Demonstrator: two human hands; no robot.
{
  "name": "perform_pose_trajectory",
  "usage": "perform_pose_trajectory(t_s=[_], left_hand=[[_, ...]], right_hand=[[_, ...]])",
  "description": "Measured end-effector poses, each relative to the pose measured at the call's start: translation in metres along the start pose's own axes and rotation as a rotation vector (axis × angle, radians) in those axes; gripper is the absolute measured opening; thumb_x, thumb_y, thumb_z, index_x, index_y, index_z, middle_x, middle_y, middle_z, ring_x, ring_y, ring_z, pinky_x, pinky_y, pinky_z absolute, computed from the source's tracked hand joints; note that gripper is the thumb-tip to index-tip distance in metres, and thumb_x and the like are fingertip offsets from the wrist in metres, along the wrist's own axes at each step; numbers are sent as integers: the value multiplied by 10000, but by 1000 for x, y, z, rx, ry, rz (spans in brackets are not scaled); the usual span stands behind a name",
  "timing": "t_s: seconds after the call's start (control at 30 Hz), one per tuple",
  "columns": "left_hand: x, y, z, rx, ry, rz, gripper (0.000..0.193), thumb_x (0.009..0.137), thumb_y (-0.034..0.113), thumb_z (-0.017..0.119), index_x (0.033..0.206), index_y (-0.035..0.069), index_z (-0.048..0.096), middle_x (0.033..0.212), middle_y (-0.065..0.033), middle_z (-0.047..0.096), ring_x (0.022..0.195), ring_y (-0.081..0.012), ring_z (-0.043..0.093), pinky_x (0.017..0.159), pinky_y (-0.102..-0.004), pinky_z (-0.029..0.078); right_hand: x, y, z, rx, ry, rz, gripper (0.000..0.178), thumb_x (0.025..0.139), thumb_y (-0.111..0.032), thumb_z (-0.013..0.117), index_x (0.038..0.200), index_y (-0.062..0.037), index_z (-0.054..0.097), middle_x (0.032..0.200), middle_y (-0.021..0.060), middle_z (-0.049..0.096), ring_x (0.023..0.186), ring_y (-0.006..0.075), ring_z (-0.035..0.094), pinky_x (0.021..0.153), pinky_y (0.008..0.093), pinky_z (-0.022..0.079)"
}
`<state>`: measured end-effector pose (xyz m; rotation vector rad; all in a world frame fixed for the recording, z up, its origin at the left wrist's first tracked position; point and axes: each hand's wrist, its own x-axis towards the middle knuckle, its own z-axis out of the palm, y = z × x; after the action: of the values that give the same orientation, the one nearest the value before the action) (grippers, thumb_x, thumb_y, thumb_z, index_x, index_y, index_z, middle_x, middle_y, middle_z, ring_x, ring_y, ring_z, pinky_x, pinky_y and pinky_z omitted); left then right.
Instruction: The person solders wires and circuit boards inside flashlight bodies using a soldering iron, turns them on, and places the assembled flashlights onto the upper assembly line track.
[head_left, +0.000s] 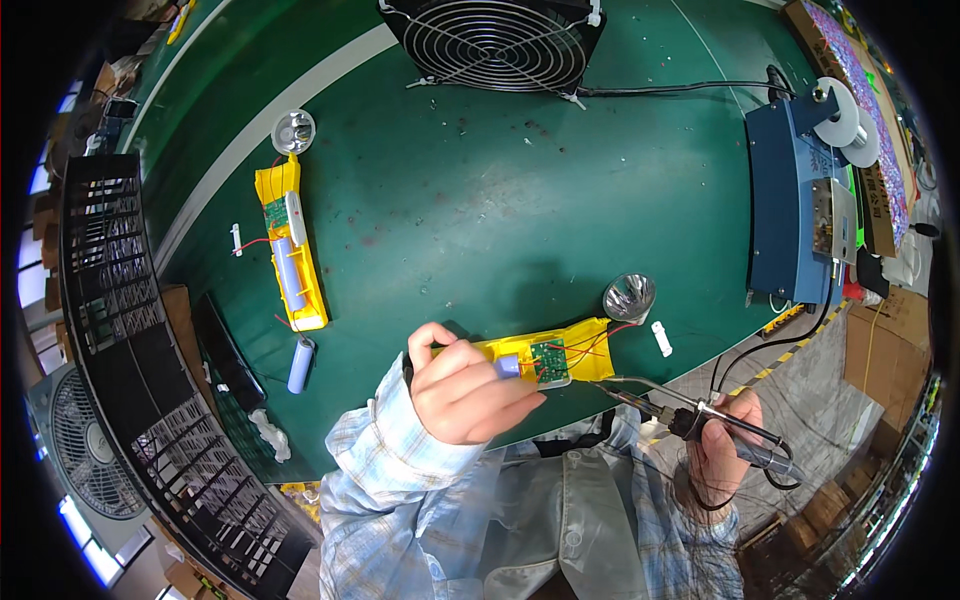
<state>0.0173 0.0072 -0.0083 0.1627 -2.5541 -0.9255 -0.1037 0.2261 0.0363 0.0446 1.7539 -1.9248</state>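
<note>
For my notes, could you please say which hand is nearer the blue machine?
Right. In the picture, the right hand is below-left of the blue machine; the left hand, farther left.

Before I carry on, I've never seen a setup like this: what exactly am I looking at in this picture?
No robot here: these are a person's bare hands, seen from above by a fisheye camera on their head, so straight edges bend near the rim. The left hand holds a yellow flashlight housing with a green circuit board inside. The right hand grips a soldering iron, its tip near the housing's right end. On the green tabletop lie a shiny reflector and, at left, a second opened housing. A black fan stands at the far edge, a blue machine at right.
</note>
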Motion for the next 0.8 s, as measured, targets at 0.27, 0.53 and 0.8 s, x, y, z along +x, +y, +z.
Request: perform_pose_trajectory(t_s=[0.27,0.53,0.8], left_hand=[[-4,-1,9,127,89,-13,205,431,186,767,602,185,655,545,93,424,528,-106,385,637,-314,275],[-5,-3,11,139,98,-38,189,437,166,763,579,177,639,530,91,448,506,-104,380,623,-310,262],[-9,-6,13,160,104,-23,171,455,170,752,545,181,607,522,90,467,502,-97,386,641,-308,255]], right_hand=[[11,10,1,-119,-110,-47,267,720,-47,649,723,-58,382,636,39,450,551,86,407,441,198,335],[11,7,10,-1,-88,82,279,712,-2,642,709,-59,369,616,29,426,549,89,353,464,207,320],[14,12,8,-112,-184,-26,261,736,25,608,702,-54,362,649,50,439,521,79,383,413,200,336]])
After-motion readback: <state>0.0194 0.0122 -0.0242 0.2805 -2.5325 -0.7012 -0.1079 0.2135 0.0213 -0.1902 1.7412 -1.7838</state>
